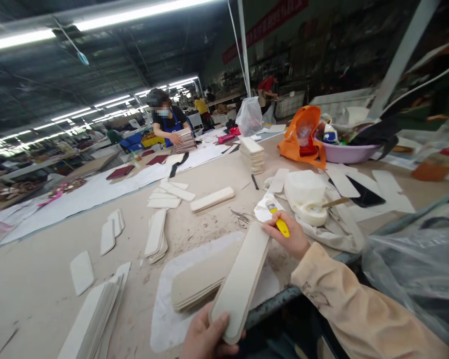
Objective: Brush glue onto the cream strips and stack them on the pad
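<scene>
My left hand (205, 334) and right hand (290, 239) grip one strip (243, 276), right also a brush (282, 227); stacks (200, 276) lie about, done count unclear.

Looks like a workshop / factory floor, prob. soft-goods assembly. I see a long worktable (127, 224) w/ stacks of cut white strips, e.g. a tall stack (252, 155) at 1 o'clock, plus scissors (242, 217) near ctr. Coworker (170, 119) in blue apron + mask at 11-12 o'clock, handling a pile of pieces (185, 141). More ppl + benches farther back, 12-1 o'clock. Rows of tube lights (142, 15) under a dark high roof, 9-12 o'clock. Red banner (264, 31) w/ white lettering, 1 o'clock.
</scene>
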The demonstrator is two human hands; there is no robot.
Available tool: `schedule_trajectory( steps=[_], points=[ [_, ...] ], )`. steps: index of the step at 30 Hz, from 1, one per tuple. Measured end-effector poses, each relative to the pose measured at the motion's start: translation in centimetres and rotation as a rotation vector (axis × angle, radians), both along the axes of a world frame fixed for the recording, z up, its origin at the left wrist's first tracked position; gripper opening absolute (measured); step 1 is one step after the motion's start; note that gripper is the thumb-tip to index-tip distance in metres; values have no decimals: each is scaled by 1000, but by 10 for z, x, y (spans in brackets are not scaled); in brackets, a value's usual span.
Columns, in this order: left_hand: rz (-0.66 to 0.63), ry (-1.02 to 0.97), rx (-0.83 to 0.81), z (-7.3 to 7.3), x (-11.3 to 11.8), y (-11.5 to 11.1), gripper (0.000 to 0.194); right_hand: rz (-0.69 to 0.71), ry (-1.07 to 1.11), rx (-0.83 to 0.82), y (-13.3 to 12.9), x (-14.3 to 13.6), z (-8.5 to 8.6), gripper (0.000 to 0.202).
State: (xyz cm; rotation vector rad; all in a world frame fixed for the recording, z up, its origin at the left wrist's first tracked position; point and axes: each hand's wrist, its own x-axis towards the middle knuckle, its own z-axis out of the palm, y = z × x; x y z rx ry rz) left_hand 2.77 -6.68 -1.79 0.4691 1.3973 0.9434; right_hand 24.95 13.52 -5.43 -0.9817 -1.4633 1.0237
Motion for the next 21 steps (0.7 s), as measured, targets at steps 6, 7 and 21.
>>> schedule_trajectory(
  steps=[6,7,21],
  points=[
    [20,273,190,45,-68,66,36,-51,-86,12,33,-28,18,32],
    [50,297,203,47,-80,85,36,-54,-110,22,44,-35,21,32],
    [266,171,298,25,-147,265,29,-252,-293,153,162,-91,22,32]
  ],
)
